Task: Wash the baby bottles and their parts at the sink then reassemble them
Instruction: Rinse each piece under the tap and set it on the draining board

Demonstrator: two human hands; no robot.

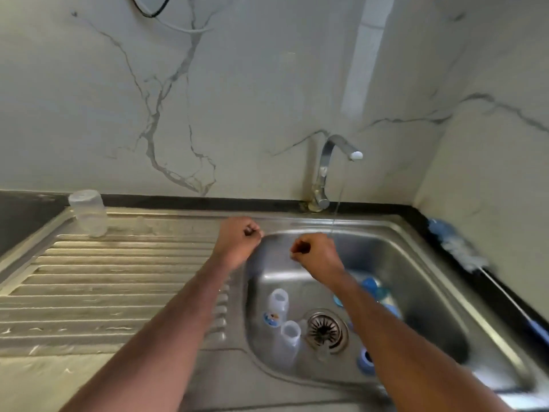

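Note:
Both my hands are curled into fists over the steel sink (416,263), and I see nothing in either. My left hand (240,242) hovers above the basin's back left corner. My right hand (316,255) is a little to its right, close to a thin stream of water from the tap (329,156). Two clear baby bottles (278,303) (289,336) lie in the basin beside the drain (325,330). Blue caps (371,285) lie partly hidden under my right forearm. A blue ring (366,362) sits near the front. One clear bottle (88,212) stands upside down on the drainboard.
The ribbed steel drainboard (118,278) stretches to the left of the basin. A bottle brush (459,248) with blue and white bristles lies along the dark counter edge on the right. A marble-patterned wall rises right behind the tap.

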